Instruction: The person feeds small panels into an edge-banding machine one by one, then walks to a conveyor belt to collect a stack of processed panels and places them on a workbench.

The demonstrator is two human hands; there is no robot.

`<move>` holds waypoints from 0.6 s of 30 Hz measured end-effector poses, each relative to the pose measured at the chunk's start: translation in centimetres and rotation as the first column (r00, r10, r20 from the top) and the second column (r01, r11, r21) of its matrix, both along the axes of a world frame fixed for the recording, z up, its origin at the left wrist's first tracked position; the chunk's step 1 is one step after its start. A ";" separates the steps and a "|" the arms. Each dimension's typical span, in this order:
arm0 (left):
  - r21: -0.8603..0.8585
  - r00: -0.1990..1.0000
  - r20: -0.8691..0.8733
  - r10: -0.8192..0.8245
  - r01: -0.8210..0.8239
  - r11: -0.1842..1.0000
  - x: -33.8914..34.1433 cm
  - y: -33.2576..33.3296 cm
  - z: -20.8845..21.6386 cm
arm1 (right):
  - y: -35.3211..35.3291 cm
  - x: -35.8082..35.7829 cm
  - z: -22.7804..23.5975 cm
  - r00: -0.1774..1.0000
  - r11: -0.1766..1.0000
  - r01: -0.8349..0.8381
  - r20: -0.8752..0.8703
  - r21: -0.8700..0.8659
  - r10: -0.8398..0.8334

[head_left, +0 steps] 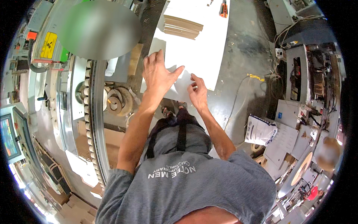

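Observation:
My left hand (159, 74) is spread over the near left part of a white tabletop (209, 56), thumb stretched to the right and fingers pointing away from me. Whether its palm touches the surface I cannot tell. Just right of it, my right hand (198, 92) hovers by the near edge with loosely bent fingers held apart, and nothing shows between them. Farther up the tabletop lies a pile of brown cardboard strips (182, 27). An orange and black utility knife (223, 9) rests at the far right edge.
To my left runs a machine with a roller conveyor rail (88, 112); cardboard pieces (100, 143) and a round coil (118, 101) sit beside it. A cable (238, 98) trails over the floor at right, near a white printed sack (260, 130) and more machinery.

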State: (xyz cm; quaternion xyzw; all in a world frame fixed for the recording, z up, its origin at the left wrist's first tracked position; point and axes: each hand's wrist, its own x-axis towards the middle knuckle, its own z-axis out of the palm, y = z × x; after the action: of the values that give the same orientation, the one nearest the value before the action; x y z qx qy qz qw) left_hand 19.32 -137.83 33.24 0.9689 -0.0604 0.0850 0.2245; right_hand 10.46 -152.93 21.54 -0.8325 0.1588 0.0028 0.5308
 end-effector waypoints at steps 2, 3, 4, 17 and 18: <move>0.059 0.999 -0.037 0.006 -0.003 0.998 0.3 -0.4 -0.3 | -0.2 0.5 0.3 0.999 0.995 0.026 0.024 0.096 -0.028; 0.060 1.000 -0.029 -0.005 0.006 0.998 0.3 -0.5 -0.4 | -0.4 0.5 0.5 1.000 0.995 0.020 0.021 0.101 -0.023; 0.059 1.000 -0.019 0.002 0.000 0.998 0.3 -0.1 -0.6 | -0.5 0.4 1.3 0.999 0.992 0.036 0.029 0.120 -0.040; -0.186 0.930 0.307 0.201 -0.149 0.971 -8.3 13.0 5.9 | -2.4 -4.3 7.9 0.964 0.977 -0.145 0.243 0.157 0.104; -0.150 0.917 0.305 0.259 -0.222 0.963 -9.6 16.2 6.3 | -0.2 -4.3 9.4 0.944 0.969 -0.221 0.272 0.114 0.184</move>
State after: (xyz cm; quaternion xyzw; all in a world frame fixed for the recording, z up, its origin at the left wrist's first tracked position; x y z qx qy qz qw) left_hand 9.75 -121.64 39.57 0.9279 0.0284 0.2719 0.2534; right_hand 6.12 -153.15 30.95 -0.7974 0.0007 -0.0404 0.6021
